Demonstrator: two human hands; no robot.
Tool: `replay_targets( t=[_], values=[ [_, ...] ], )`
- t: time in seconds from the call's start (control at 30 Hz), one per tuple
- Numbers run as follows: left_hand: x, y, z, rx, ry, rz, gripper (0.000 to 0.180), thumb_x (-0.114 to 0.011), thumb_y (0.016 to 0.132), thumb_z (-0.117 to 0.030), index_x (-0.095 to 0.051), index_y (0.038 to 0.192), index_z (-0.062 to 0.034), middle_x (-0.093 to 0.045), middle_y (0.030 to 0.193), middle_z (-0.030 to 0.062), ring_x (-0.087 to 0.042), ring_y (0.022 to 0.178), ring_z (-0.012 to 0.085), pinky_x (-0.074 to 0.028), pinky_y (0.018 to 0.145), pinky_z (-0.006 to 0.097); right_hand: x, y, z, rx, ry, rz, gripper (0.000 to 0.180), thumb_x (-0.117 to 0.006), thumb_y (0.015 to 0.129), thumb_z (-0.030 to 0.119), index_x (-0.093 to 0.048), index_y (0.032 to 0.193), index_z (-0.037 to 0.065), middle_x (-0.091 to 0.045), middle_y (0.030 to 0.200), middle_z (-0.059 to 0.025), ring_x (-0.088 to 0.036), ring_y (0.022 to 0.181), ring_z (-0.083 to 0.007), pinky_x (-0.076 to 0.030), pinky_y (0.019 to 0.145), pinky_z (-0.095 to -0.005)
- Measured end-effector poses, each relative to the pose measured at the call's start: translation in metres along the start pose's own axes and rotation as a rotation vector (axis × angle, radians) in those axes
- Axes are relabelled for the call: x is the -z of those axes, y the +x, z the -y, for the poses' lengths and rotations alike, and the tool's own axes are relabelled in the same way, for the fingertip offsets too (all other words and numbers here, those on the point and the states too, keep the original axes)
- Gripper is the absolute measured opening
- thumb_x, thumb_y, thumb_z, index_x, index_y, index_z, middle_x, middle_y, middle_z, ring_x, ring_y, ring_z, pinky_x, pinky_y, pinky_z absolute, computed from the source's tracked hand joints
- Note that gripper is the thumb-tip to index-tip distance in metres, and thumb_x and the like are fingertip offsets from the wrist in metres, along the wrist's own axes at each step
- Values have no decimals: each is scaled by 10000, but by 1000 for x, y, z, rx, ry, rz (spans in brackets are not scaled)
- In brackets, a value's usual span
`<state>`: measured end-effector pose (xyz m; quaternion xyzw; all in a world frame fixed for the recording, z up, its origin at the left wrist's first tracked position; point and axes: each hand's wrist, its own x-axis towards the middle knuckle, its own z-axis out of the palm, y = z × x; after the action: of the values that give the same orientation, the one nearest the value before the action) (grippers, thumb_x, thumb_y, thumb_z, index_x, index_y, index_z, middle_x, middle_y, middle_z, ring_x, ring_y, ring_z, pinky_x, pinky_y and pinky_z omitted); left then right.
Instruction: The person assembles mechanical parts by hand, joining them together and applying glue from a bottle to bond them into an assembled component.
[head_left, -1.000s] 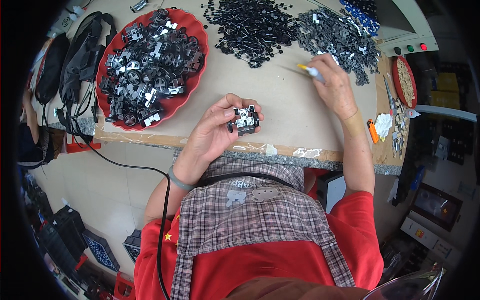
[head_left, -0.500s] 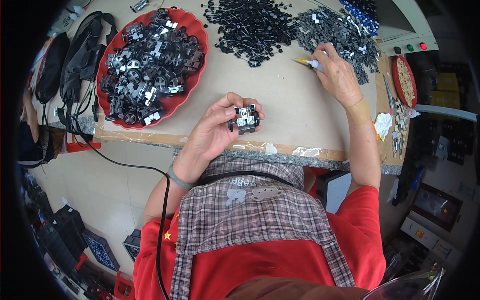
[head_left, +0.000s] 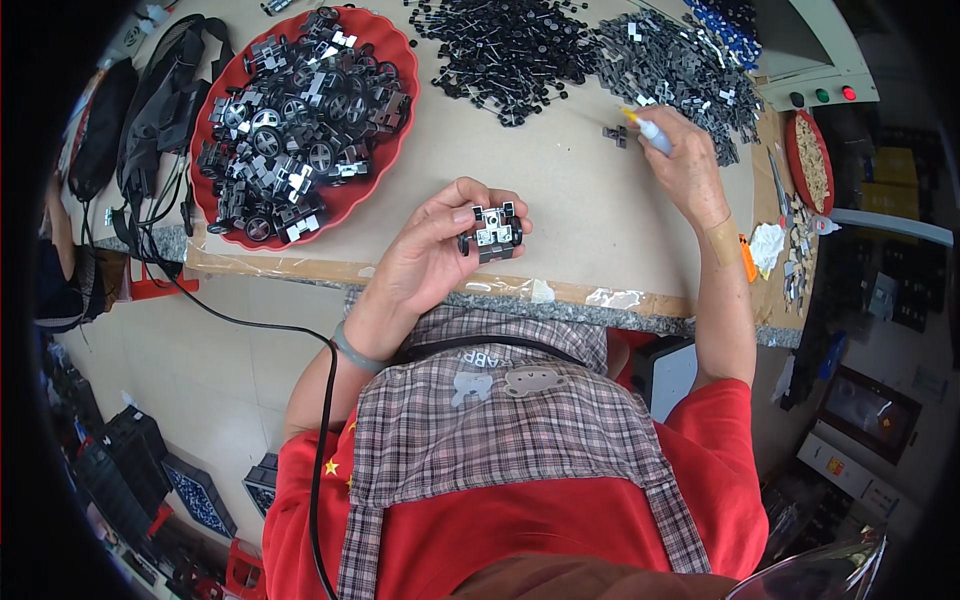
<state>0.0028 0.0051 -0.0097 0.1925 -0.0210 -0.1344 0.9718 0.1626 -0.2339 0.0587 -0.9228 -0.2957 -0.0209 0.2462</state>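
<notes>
"Head view: the left hand (head_left: 420, 255)?"
"Its fingers hold a small wheeled frame (head_left: 495, 236) close to the surface's (head_left: 570, 215) front edge."
"And the right hand (head_left: 692, 172)?"
"Its fingers hold a yellow-tipped bottle (head_left: 653, 135) near the grey parts (head_left: 690, 75), toward the surface's far right corner."

the left hand (head_left: 425, 245) holds a small wheeled chassis (head_left: 494, 232) above the table (head_left: 575, 210); the right hand (head_left: 692, 172) grips a yellow-tipped white bottle (head_left: 656, 137) near a heap of grey parts (head_left: 665, 72). a scalloped red tray (head_left: 409, 78) at left bears many wheeled assemblies (head_left: 267, 143); black parts (head_left: 500, 55) lie between tray and heap.
</notes>
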Motion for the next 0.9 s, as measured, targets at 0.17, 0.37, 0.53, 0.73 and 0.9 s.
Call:
replay_targets(
  t=[0.17, 0.37, 0.53, 0.73, 0.9],
  values=[
    [1, 1, 0, 4, 3, 1, 176, -560, 874, -165, -519, 991, -39, -540, 1117, 220, -563, 1063, 319, -496, 892, 429, -8, -4, -2, 111, -32, 15, 195, -626, 768, -3, -636, 962, 18, -638, 1011, -102, -627, 866, -321, -494, 792, -386],
    [0, 0, 0, 8, 0, 3, 172, -558, 875, -160, -518, 990, -39, -539, 1123, 222, -565, 1064, 315, -496, 895, 427, -9, -2, 3, 25, -82, 96, 221, -687, 753, 62, -649, 968, 28, -640, 1013, -95, -633, 878, -303, -506, 787, -377],
    [1, 0, 1, 5, -5, -4, 166, -552, 875, -152, -518, 988, -35, -538, 1129, 226, -566, 1066, 320, -495, 899, 430, -13, -2, 1, 56, -22, -48, 177, -670, 772, 65, -654, 940, 14, -658, 821, -112, -650, 712, -269, -522, 677, -335],
    [1, 0, 1, 0, -13, 6, 168, -545, 883, -156, -513, 991, -31, -537, 1127, 235, -566, 1069, 327, -497, 900, 432, -18, -15, 16, -576, 386, 192, 167, -688, 773, 90, -650, 905, -5, -644, 802, -76, -614, 661, -205, -495, 642, -291],
    [-5, 2, -1, 6, 58, -37, 188, -550, 870, -206, -491, 953, -48, -520, 1056, 200, -568, 1041, 302, -524, 885, 423, -23, -26, 9, -180, 86, 6, 181, -691, 761, 66, -652, 926, 0, -622, 961, -82, -595, 826, -195, -474, 763, -289]
  ],
)
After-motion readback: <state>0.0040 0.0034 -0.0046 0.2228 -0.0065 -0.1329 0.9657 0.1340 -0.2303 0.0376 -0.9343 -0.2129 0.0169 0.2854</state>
